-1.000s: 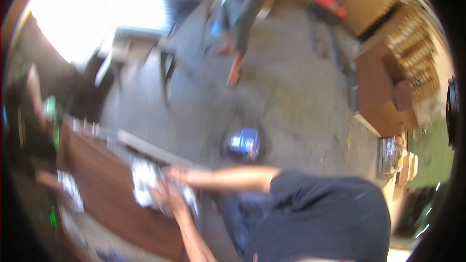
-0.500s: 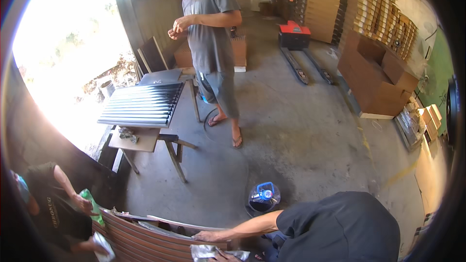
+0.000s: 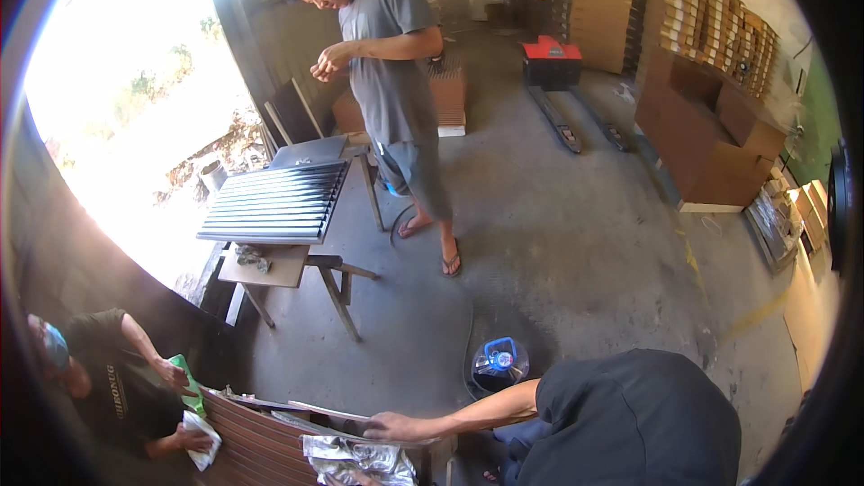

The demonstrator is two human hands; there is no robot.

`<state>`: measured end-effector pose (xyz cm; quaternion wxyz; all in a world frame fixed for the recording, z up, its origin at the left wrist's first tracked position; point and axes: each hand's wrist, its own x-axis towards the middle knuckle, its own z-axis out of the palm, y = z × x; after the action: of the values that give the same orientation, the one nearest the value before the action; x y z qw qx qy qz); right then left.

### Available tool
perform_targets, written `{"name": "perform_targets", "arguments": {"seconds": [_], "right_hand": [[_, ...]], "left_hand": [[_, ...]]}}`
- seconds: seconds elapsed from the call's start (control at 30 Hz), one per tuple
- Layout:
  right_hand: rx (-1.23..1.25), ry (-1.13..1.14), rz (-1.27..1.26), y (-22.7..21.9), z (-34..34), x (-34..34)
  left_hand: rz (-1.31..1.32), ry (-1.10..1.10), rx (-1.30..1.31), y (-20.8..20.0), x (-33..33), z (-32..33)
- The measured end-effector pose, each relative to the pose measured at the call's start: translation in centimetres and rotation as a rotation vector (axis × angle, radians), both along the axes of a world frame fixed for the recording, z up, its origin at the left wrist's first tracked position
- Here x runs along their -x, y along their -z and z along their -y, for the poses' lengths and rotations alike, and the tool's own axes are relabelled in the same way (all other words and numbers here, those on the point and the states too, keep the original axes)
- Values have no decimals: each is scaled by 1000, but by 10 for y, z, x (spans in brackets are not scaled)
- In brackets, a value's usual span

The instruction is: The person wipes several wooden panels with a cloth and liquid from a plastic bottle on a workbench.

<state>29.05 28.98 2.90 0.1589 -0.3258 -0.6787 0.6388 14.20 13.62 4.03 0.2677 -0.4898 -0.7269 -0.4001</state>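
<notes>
Neither of my own hands can be made out. At the bottom lies a brown slatted panel [image 3: 256, 444]. A bent person in a dark shirt [image 3: 630, 423] rests a hand [image 3: 389, 427] on its far edge. Silver crinkled sheet material [image 3: 360, 457] lies near that hand; fingers at the frame's lower edge touch it, but whose they are is unclear. At lower left, another person [image 3: 126, 387] has one hand beside a green plastic item [image 3: 187, 384] and the other on a white cloth [image 3: 203, 441] at the panel's end.
A standing person [image 3: 391, 81] brings both hands together by a dark slatted panel [image 3: 274, 202] on trestles. A clear jug with a blue handle [image 3: 499, 360] stands on the floor. Farther back are a red pallet truck [image 3: 552, 63], a large brown box-shaped piece [image 3: 706, 139] and tall stacks [image 3: 720, 22].
The whole view has shifted slightly. The silver sheet has moved left and more of it shows. The left person's face covering and white cloth are more in view; the bent person's hand stays on the panel edge.
</notes>
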Motion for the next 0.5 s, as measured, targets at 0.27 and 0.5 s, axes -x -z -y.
{"name": "perform_targets", "arguments": {"seconds": [0.27, 0.5], "right_hand": [[-981, -544, 94, -9, 47, 55], [-1015, -394, 177, 9, 78, 39]], "left_hand": [[142, -255, 356, 18, 27, 98], [47, -338, 571, 12, 59, 152]]}}
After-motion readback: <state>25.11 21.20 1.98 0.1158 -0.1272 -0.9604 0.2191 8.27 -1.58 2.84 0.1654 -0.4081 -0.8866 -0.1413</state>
